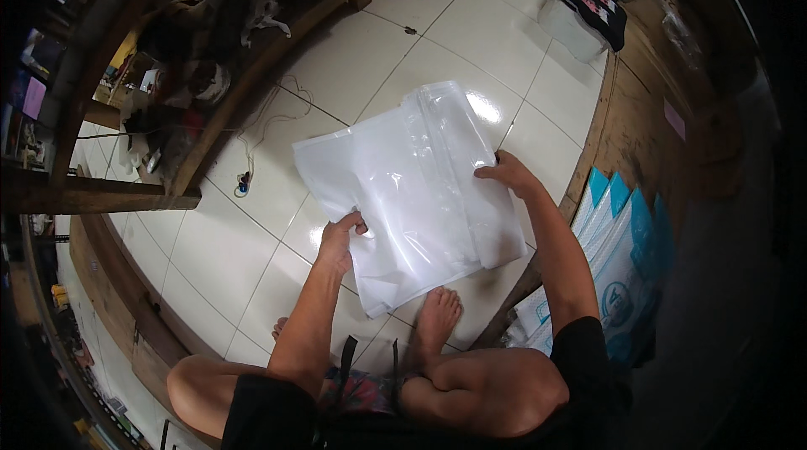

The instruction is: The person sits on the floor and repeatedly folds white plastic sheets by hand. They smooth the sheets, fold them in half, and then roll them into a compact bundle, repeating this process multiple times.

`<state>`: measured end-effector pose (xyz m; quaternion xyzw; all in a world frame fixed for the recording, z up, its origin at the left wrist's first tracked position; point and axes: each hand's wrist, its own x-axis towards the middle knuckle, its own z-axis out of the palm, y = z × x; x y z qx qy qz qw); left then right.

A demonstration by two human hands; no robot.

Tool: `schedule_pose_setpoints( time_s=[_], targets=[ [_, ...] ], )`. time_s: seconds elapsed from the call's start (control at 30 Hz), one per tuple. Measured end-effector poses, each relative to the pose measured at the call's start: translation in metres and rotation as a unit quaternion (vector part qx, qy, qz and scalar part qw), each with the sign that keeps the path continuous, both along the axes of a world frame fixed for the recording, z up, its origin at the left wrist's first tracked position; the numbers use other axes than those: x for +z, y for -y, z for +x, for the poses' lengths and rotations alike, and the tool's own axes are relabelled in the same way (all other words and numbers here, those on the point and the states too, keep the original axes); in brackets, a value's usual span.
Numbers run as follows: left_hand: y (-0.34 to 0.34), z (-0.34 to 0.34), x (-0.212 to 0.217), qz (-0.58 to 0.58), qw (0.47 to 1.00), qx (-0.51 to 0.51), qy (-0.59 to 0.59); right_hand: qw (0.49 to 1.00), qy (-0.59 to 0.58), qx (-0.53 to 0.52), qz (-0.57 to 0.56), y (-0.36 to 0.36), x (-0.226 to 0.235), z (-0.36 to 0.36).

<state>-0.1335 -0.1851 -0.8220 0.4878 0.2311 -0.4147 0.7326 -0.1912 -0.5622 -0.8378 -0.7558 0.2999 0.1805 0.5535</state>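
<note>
Seated on the tiled floor [252, 235], both hands gripped a stack of clear plastic bags [412, 189]: left hand [339, 241] fingers pinched its near edge, right hand [507, 174] seemingly curled over the far side.

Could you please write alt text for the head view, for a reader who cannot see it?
A seated person holds a stack of clear plastic bags over a white tiled floor, left hand gripping the near edge, right hand the right edge. Wooden shelves stand left; blue-and-white packets lie right.

Bare floor tiles [471, 38] beyond the plastic sheets [412, 189]; wooden shelving [252, 80] left.
</note>
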Motion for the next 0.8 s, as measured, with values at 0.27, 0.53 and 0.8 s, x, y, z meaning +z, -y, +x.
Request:
schedule_pose_setpoints(
  time_s=[0.27,0.53,0.8],
  targets=[
    [0.008,-0.004,0.007,0.007,1.0,0.018,-0.005,0.951,0.057,0.058,-0.3,-0.071,0.049,0.008],
    [-0.002,-0.013,-0.008,0.008,0.997,0.074,0.028,0.859,0.106,0.393,-0.311,-0.246,0.068,-0.006],
    [-0.024,-0.003,-0.017,0.071,0.997,0.027,0.025,0.999,0.003,0.019,0.035,-0.149,-0.001,0.048]
  ],
)
